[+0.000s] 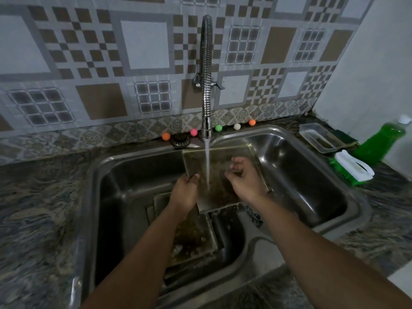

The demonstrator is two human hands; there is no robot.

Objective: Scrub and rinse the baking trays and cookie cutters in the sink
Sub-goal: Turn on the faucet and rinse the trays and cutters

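Head view shows the rinsing step: a dirty baking tray (225, 161) is tilted in the sink (312, 175) under the running tap (206, 85), with a second tray (196, 237) lying in the basin at 6 o'clock of it. The left hand (185, 190) grips the tray's edge at 9 o'clock, thumb over the rim, while the right hand (243, 177), fingers loosely spread and holding nothing, rubs the wet surface at 3 o'clock of the stream. Next, I judge, comes fetching the brush (354, 168) at 3 o'clock on the counter, since grime remains.
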